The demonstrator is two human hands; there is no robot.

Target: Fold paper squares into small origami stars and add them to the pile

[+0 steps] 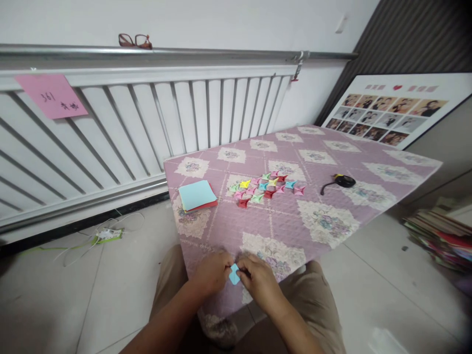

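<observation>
A small light-blue folded paper [234,274] with a crease down its middle is held at the near edge of the table. My left hand [214,270] pinches its left side, fingers closed. From the other side my right hand [257,276] grips its right edge between thumb and fingers. Beyond the hands, several small folded paper pieces [262,187] in pink, red, green, yellow and blue stand in rows. To their left lies a stack of coloured paper sheets [197,195], light blue on top with red and yellow edges showing below.
A purple patterned cloth [228,231] covers the table. A black coiled cord or tape-like item [344,181] lies at the right. Behind stands a white radiator [206,108] with a pink note [51,96]; glasses [134,41] rest on its pipe. A photo board [391,110] leans at the far right.
</observation>
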